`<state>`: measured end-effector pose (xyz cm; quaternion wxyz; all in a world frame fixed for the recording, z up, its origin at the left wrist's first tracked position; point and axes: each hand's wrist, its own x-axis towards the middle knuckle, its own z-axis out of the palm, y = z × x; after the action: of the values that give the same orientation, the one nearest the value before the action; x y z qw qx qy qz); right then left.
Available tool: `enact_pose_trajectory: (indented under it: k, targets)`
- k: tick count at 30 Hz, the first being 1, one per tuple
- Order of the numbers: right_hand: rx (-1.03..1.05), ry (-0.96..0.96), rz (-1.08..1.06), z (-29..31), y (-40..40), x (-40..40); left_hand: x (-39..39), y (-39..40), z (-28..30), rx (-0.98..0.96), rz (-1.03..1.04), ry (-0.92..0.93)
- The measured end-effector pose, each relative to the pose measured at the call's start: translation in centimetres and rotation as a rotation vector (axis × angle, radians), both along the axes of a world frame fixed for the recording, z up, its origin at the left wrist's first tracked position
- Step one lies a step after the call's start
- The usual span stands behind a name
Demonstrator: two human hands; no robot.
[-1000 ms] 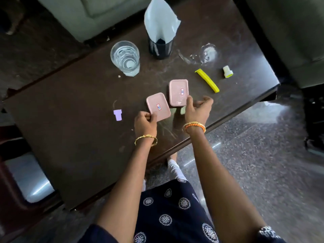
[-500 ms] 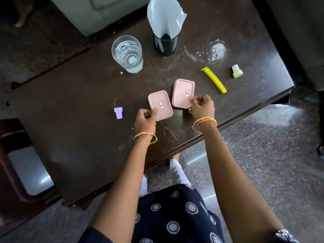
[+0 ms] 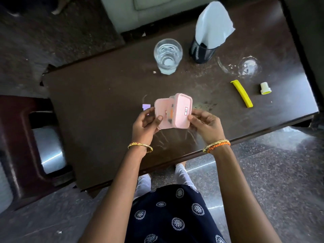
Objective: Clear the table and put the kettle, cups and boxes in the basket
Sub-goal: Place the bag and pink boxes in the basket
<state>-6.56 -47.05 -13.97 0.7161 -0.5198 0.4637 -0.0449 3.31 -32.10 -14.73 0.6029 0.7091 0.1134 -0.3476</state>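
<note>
Two pink boxes are being held above the near part of the dark desk (image 3: 91,106), lifted clear of it and pressed side by side. The left box (image 3: 162,111) is being gripped by the left hand (image 3: 145,127), its fingers (image 3: 158,118) curled shut around the near edge. The right box (image 3: 182,111), tilted on edge, is being pinched by the right hand (image 3: 206,127). A purple piece (image 3: 146,106) is lying just behind the left hand. Farther off, a yellow strip (image 3: 242,93) and a small cap (image 3: 265,88) are resting at the right. At the far side, a glass (image 3: 168,56) and a mesh holder (image 3: 201,51) with white paper are standing.
</note>
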Motion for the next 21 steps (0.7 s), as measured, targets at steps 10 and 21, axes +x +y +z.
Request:
enact_pose_trajectory:
  k: [10,21]
  targets:
    - [0.005,0.036,0.371,3.7,7.3,7.0,2.5,9.7,2.4,-0.140,0.241,0.151]
    - [0.174,-0.031,0.801,8.4,20.7,19.7,8.0,23.0,8.3,-0.077,0.397,-0.086]
